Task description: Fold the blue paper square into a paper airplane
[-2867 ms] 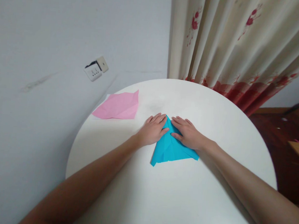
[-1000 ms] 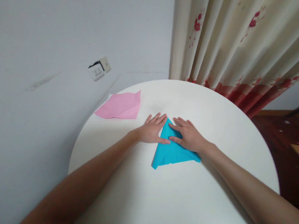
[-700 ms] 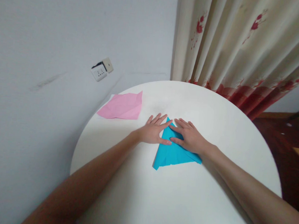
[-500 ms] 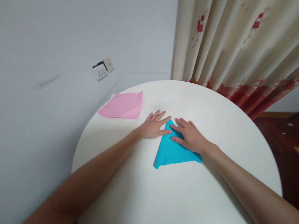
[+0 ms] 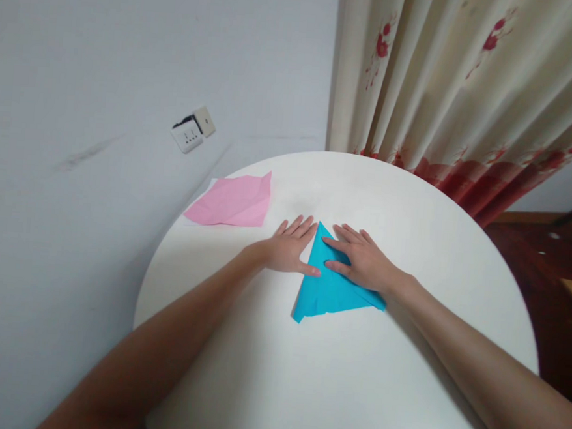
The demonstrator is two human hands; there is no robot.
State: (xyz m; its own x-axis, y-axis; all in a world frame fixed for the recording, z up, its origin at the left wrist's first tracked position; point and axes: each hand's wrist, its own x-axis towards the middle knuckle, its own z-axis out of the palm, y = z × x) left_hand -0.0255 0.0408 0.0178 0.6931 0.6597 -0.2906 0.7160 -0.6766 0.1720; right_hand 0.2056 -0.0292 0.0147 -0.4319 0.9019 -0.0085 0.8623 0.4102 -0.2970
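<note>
A folded sheet of blue paper (image 5: 332, 295) lies flat on the white round table, roughly triangular, its point away from me and its near edge uneven. My left hand (image 5: 291, 246) rests at the paper's left edge with fingers stretched out, the thumb lying on the blue surface. On the paper's right side is my right hand (image 5: 361, 258), fingers spread, with its thumb and index finger on the paper. Part of the paper's right edge is hidden under that hand.
A creased pink sheet (image 5: 233, 201) lies at the table's (image 5: 352, 382) far left edge, with something white beneath it. The wall beyond carries a socket (image 5: 187, 136). A flowered curtain (image 5: 437, 75) hangs behind the table on the right.
My left thumb has slid down along the paper's left side, and the left index finger has moved off the paper's tip. My right hand stays nearly in place.
</note>
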